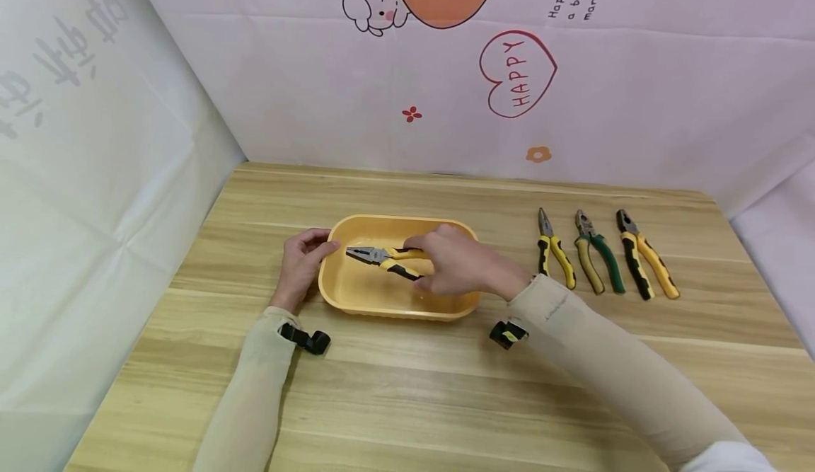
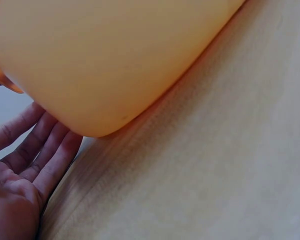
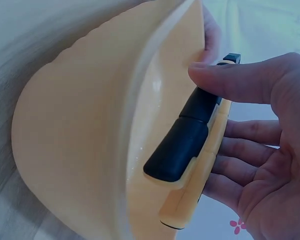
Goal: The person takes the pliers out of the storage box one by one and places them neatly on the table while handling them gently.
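A yellow plastic basin (image 1: 382,312) sits on the wooden table in the head view. At its left end my left hand (image 1: 301,263) holds the rim, thumb over the edge and fingers along the outer wall; the left wrist view shows those fingers (image 2: 42,145) against the wall. My right hand (image 1: 455,260) grips combination pliers (image 1: 393,265) by their yellow and black handles, over the basin. Their metal head points left, toward my left thumb. In the right wrist view, the thumb presses the black handle grip (image 3: 177,145), with the other fingers on the far side.
Right of the basin lie needle-nose pliers (image 1: 545,238), green-handled pliers (image 1: 598,249) and another yellow and black pair (image 1: 643,252), side by side. A printed white cloth (image 1: 356,104) hangs behind the table, and a white sheet (image 1: 95,175) at the left.
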`<state>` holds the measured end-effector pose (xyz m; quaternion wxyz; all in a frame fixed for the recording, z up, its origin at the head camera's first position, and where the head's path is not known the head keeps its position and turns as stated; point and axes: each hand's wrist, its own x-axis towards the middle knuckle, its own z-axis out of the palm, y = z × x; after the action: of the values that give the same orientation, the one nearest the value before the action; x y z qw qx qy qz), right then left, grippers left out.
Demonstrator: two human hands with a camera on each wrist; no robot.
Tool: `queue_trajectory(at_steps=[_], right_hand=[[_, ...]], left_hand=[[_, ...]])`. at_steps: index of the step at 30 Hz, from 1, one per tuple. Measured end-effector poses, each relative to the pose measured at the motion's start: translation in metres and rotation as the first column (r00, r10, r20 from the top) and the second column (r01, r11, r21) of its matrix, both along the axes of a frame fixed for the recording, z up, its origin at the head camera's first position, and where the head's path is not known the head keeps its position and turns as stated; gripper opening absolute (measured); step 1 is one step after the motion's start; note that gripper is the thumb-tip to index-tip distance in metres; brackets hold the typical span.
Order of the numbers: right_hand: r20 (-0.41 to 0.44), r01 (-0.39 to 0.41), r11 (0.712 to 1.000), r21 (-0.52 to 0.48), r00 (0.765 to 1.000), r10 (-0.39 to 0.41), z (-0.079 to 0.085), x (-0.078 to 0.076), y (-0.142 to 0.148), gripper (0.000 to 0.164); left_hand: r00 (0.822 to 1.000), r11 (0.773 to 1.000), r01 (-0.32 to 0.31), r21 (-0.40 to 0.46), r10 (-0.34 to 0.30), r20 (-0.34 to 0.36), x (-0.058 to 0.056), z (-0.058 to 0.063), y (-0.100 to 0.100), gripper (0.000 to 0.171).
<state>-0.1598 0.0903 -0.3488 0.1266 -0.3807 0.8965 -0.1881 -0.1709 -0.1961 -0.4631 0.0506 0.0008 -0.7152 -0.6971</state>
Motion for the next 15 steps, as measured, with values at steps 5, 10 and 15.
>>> queue_trajectory(at_steps=[5, 10, 15], right_hand=[[-0.002, 0.028, 0.999, -0.042, 1.000, -0.028, 0.005, 0.006, 0.005, 0.059], [0.006, 0.065, 0.992, -0.112, 0.998, -0.064, 0.009, 0.012, 0.009, 0.060], [-0.029, 0.079, 0.981, -0.180, 0.996, -0.086, 0.011, 0.016, 0.012, 0.058]], left_hand=[[1.000, 1.000, 0.001, -0.005, -0.001, 0.005, 0.000, 0.001, 0.000, 0.027], [1.000, 1.000, -0.001, 0.003, 0.001, -0.006, 0.000, 0.000, 0.001, 0.026], [1.000, 1.000, -0.002, 0.003, 0.002, 0.001, 0.000, 0.000, 0.001, 0.026]])
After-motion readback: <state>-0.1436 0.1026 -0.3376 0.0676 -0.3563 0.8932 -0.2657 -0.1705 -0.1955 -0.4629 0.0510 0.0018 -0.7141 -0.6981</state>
